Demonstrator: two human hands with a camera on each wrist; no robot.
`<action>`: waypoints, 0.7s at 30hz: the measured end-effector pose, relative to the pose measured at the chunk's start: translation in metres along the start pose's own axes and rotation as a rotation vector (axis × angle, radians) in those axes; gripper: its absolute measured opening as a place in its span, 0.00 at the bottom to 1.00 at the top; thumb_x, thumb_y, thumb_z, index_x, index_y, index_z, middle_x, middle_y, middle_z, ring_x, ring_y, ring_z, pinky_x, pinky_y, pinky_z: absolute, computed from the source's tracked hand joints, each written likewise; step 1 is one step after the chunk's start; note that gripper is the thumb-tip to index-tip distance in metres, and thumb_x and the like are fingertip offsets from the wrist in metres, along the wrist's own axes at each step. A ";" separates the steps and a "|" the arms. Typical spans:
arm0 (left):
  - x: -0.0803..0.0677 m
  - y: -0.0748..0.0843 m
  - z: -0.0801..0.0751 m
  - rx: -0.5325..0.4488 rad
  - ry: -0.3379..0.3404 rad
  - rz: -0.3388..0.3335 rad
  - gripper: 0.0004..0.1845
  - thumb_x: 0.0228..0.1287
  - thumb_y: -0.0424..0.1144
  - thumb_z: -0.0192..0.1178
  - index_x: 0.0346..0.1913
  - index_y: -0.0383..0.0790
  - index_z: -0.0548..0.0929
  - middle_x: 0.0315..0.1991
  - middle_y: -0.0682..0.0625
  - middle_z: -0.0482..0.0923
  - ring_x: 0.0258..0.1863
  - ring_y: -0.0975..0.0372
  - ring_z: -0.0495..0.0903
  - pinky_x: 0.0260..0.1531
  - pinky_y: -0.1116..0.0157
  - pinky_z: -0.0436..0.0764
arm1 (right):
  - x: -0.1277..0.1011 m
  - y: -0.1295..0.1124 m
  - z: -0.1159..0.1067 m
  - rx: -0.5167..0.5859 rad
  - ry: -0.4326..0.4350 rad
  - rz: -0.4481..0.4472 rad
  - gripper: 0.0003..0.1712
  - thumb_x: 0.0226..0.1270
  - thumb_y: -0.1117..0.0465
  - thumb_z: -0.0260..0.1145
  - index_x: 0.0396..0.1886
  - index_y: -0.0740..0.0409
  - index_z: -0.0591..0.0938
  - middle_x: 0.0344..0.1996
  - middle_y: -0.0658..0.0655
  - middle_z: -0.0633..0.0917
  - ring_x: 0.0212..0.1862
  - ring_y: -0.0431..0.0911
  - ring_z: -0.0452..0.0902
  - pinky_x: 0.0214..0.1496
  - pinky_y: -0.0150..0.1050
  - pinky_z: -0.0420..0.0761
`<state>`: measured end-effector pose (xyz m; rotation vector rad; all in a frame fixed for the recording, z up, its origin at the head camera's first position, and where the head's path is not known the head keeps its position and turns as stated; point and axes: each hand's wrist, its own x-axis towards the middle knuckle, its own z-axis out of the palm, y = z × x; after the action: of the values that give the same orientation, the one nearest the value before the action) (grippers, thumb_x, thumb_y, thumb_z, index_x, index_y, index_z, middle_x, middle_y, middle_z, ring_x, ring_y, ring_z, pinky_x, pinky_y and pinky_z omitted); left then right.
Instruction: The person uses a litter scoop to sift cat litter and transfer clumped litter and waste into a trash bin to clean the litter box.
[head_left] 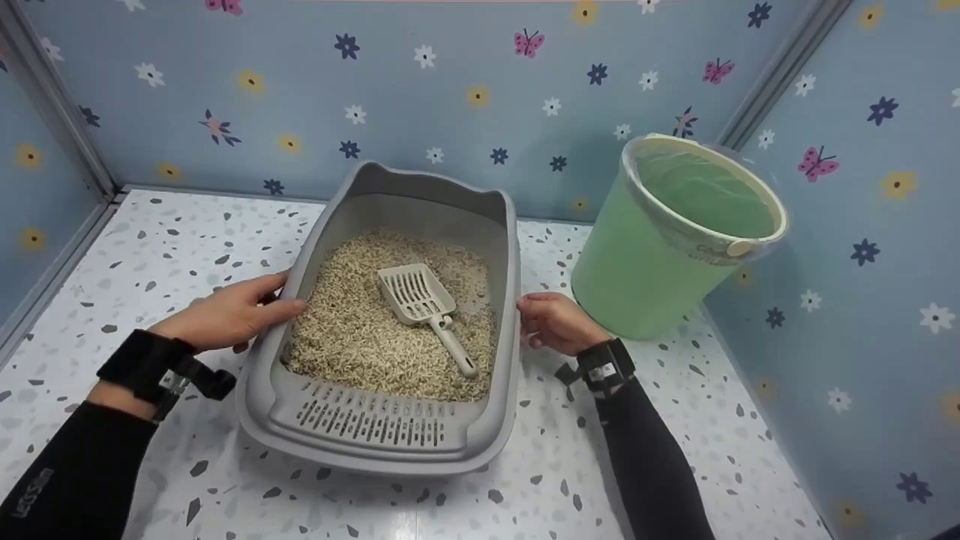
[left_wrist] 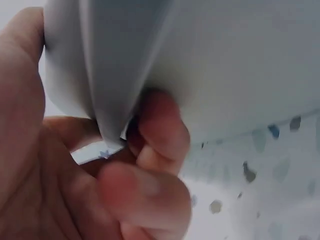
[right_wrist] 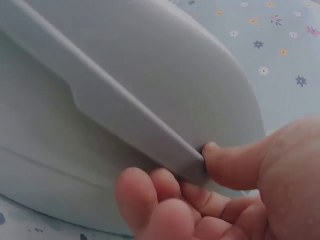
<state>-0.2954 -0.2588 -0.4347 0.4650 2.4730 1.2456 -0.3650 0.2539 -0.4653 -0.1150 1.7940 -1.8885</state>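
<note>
Holding grey litter tray [head_left: 390, 427] rims: left hand [head_left: 229, 315], right hand [head_left: 555, 322], each grip curled round; scoop [head_left: 424, 307] lay inside on litter [head_left: 352, 337].

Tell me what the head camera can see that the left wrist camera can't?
Only the head view shows the scoop lying on the litter, the green bucket beside the box, the flowered walls, and the right hand at the other rim. Only the left wrist view shows, close up, fingers curled under the rim. Both show the left hand gripping the grey litter box on the speckled floor.
</note>
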 end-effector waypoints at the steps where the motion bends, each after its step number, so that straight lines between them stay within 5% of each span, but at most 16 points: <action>1: -0.004 0.003 0.001 0.018 -0.009 -0.001 0.45 0.89 0.58 0.56 0.93 0.42 0.49 0.60 0.34 0.82 0.33 0.57 0.83 0.27 0.57 0.84 | 0.003 0.000 -0.001 0.020 0.013 -0.006 0.19 0.91 0.60 0.55 0.35 0.56 0.85 0.26 0.52 0.84 0.26 0.43 0.81 0.23 0.32 0.73; 3: -0.016 0.008 0.007 0.065 -0.014 -0.006 0.49 0.87 0.60 0.57 0.93 0.40 0.47 0.65 0.31 0.81 0.39 0.55 0.86 0.35 0.56 0.87 | 0.011 0.000 -0.003 0.070 0.056 -0.033 0.20 0.91 0.59 0.56 0.35 0.56 0.85 0.25 0.51 0.83 0.25 0.42 0.79 0.23 0.31 0.72; 5: -0.029 0.011 0.015 0.069 -0.014 -0.026 0.52 0.86 0.62 0.59 0.93 0.39 0.44 0.63 0.31 0.83 0.33 0.57 0.84 0.32 0.55 0.87 | 0.019 -0.002 -0.004 0.121 0.109 -0.062 0.19 0.91 0.60 0.57 0.34 0.57 0.86 0.25 0.51 0.84 0.24 0.41 0.77 0.23 0.30 0.71; 11: -0.055 0.007 0.032 -0.036 0.054 -0.070 0.49 0.87 0.62 0.57 0.93 0.43 0.45 0.38 0.44 0.85 0.14 0.63 0.68 0.14 0.58 0.77 | 0.030 -0.003 0.003 0.141 0.161 -0.089 0.17 0.90 0.62 0.56 0.35 0.59 0.83 0.25 0.53 0.84 0.22 0.41 0.73 0.19 0.30 0.67; 21: -0.024 -0.014 -0.007 -0.037 0.034 -0.040 0.41 0.89 0.57 0.57 0.92 0.51 0.55 0.40 0.43 0.86 0.23 0.53 0.87 0.24 0.56 0.88 | -0.006 0.003 0.007 0.048 0.106 -0.063 0.17 0.90 0.61 0.58 0.34 0.55 0.82 0.22 0.51 0.77 0.26 0.43 0.78 0.20 0.30 0.67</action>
<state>-0.2787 -0.2822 -0.4389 0.3859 2.4697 1.2914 -0.3558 0.2498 -0.4657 -0.0555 1.8324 -2.0156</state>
